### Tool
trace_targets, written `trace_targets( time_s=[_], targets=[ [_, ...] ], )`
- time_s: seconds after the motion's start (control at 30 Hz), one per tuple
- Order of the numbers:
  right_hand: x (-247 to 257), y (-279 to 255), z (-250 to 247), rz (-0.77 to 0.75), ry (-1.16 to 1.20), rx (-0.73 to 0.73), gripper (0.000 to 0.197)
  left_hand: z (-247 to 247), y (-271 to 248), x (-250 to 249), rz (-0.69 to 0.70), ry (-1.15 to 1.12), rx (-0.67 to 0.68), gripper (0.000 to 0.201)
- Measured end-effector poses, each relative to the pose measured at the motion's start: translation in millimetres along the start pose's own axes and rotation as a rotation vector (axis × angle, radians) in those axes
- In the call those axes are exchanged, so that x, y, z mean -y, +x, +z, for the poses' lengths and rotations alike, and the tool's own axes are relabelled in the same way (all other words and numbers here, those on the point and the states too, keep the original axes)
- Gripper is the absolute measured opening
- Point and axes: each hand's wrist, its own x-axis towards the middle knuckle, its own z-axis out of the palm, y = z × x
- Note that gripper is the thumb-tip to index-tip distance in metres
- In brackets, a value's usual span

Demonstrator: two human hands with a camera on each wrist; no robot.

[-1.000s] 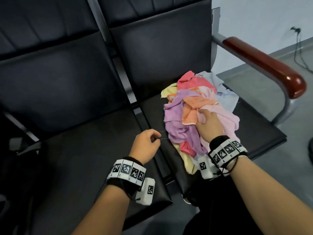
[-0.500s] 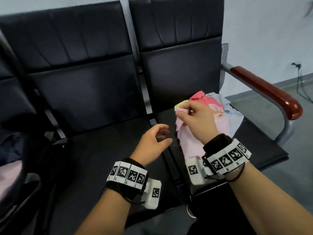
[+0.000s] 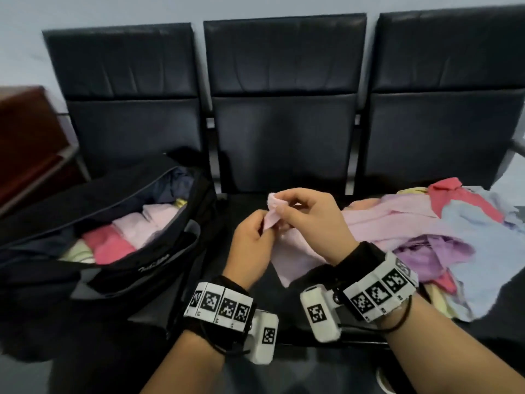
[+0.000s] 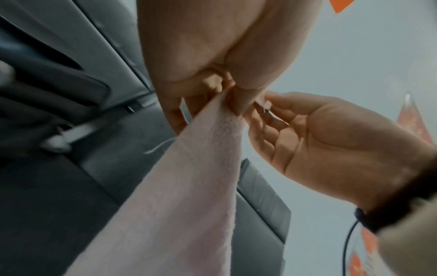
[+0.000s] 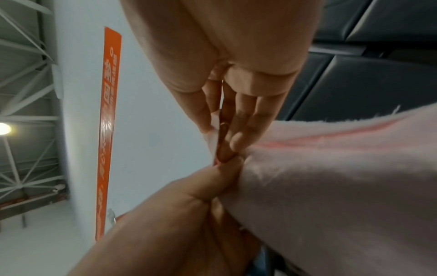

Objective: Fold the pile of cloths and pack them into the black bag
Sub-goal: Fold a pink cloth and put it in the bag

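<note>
You are facing a row of three black padded seats (image 3: 284, 132) set against a pale wall (image 3: 113, 9), with a dark red wooden armrest (image 3: 25, 132) at the far left. In the right wrist view a white ceiling truss and a lit lamp show overhead, and a long orange banner (image 5: 108, 115) with white characters runs down the wall; the writing is too blurred to read.

The black bag (image 3: 108, 245) lies unzipped on the left seat, with folded pink, red and pale yellow cloths inside. A pale script logo on its front edge cannot be made out.

The pile of cloths (image 3: 443, 237) sits loose on the right seat: lilac, red, light blue, yellow.

Over the middle seat, your left hand (image 3: 250, 245) and right hand (image 3: 312, 223) both pinch the top edge of a pale pink cloth (image 3: 295, 251), fingertips close together. It hangs down from that grip, one part trailing back to the pile.
</note>
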Motion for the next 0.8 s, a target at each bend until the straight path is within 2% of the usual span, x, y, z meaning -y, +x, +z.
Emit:
trace_targets(
  time_s=[0.17,0.33,0.43,0.57,0.67,0.73,0.8],
  targets=[
    [-36,-20,61,0.001,-0.194,0.132,0.026,-62,-32,38,-0.106,0.016,-0.165,0.019],
    [-47,-36,84,-0.023,-0.32,0.144,0.013,-88,-47,54,-0.138,0.024,-0.226,0.021],
    [-45,-38,84,-0.052,-0.348,0.097,0.009,-90,-49,54,-0.145,0.004,-0.198,0.018],
    [-39,-34,76,-0.039,-0.199,0.06,0.008,-91,-53,59,-0.138,0.124,-0.159,0.02],
    [-40,-35,77,-0.066,-0.269,0.12,0.011,-83,-56,58,-0.129,0.202,-0.098,0.002],
    [-42,-36,80,-0.08,-0.27,0.155,0.009,-76,-57,52,-0.082,0.199,-0.036,0.014],
    [-45,-38,80,-0.093,-0.256,0.161,0.006,-72,-56,46,-0.028,0.22,0.042,0.016]
  ],
)
